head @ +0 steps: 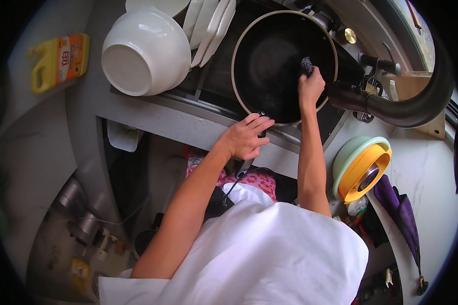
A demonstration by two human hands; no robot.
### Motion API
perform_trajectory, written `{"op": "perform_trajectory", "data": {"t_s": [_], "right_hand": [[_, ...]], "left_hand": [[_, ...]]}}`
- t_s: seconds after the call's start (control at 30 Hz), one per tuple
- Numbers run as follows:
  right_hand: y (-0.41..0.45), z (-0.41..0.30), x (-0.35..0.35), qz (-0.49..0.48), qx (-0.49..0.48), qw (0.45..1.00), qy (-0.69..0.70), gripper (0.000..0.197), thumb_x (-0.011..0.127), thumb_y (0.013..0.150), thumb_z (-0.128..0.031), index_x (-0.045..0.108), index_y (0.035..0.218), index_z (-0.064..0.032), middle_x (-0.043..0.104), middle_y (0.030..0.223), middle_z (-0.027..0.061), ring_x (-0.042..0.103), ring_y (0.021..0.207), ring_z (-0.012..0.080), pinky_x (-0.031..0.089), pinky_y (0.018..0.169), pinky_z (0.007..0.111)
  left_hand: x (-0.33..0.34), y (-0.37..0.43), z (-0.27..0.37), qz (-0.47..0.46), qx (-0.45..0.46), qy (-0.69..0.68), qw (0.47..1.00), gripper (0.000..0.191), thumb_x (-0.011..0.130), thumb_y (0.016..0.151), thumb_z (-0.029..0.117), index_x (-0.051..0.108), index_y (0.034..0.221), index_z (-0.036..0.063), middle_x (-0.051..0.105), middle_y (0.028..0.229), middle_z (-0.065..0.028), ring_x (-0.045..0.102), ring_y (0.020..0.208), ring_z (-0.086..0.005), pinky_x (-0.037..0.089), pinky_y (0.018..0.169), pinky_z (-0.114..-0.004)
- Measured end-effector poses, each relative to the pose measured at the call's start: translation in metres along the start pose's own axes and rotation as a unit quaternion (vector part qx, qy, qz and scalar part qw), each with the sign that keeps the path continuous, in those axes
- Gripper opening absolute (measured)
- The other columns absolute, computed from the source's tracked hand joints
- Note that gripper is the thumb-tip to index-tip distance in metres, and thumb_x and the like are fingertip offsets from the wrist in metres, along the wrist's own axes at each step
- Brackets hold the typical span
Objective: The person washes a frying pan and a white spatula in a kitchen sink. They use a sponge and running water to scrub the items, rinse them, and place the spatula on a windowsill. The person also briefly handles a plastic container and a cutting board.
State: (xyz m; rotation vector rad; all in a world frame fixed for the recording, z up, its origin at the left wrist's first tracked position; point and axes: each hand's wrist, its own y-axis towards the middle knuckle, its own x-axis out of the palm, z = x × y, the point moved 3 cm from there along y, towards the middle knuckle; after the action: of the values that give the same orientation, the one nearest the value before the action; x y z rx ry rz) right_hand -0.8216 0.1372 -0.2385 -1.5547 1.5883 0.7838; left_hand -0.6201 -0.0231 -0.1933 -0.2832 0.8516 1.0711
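A large black wok (pixel 278 72) with a pale rim lies before me, its inside facing up. My left hand (pixel 246 137) is closed around the wok's handle (pixel 245 167) at the near side of the rim. Inside the wok, toward its right wall, my right hand (pixel 312 85) grips a dark grey scrubber (pixel 306 65), probably metal wool. The scrubber's tip shows beyond the fingers; the rest is hidden by the hand. A curved black faucet (pixel 408 110) reaches in from the right, its end just beside the wok and my right wrist.
Left of the wok, a white bowl (pixel 164 49) lies tipped beside several upright white plates (pixel 210 34). A yellow jug (pixel 61 61) stands far left. On the right counter are a green basin (pixel 341 167) with a yellow strainer (pixel 347 187), and a folded purple umbrella (pixel 399 213).
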Motion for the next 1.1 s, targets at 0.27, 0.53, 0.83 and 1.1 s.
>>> {"op": "perform_trajectory", "data": {"t_s": [0.27,0.53,0.83,1.1], "right_hand": [[-0.007,0.025,0.017,0.004,-0.062,0.998,-0.028,0.028,0.067,0.082,-0.004,0.066,0.11,0.0021,0.069,0.096,0.0292,0.066,0.093,0.0498,0.053,0.081,0.055],[-0.078,-0.025,0.02,-0.105,-0.151,0.982,-0.048,0.016,0.061,0.078,0.004,0.059,0.094,-0.0009,0.067,0.092,0.0225,0.067,0.089,0.0446,0.054,0.078,0.054],[-0.067,-0.031,0.015,-0.147,-0.258,0.95,-0.092,0.029,0.06,0.077,0.008,0.061,0.105,-0.0008,0.063,0.098,0.0164,0.063,0.096,0.0374,0.055,0.082,0.047],[0.035,-0.006,0.008,0.024,-0.191,0.971,-0.141,0.024,0.059,0.077,0.009,0.058,0.099,-0.0009,0.062,0.098,0.018,0.061,0.094,0.0395,0.052,0.079,0.05]], "left_hand": [[0.001,0.001,-0.001,-0.008,-0.003,0.012,1.0,0.022,0.066,0.067,0.029,0.068,0.086,0.017,0.057,0.146,-0.0147,0.049,0.137,-0.0286,0.03,0.118,-0.046],[0.007,-0.005,-0.002,-0.021,-0.017,0.004,1.0,0.022,0.066,0.069,0.032,0.069,0.087,0.0196,0.058,0.141,-0.0122,0.049,0.137,-0.0275,0.029,0.119,-0.048],[0.003,-0.002,-0.001,-0.026,-0.006,-0.007,1.0,0.023,0.068,0.068,0.028,0.068,0.088,0.0182,0.056,0.144,-0.0124,0.049,0.137,-0.0274,0.03,0.119,-0.051],[0.005,-0.003,-0.002,-0.026,-0.003,-0.016,1.0,0.021,0.068,0.068,0.027,0.068,0.087,0.0179,0.055,0.148,-0.0139,0.049,0.138,-0.0275,0.031,0.118,-0.052]]}}
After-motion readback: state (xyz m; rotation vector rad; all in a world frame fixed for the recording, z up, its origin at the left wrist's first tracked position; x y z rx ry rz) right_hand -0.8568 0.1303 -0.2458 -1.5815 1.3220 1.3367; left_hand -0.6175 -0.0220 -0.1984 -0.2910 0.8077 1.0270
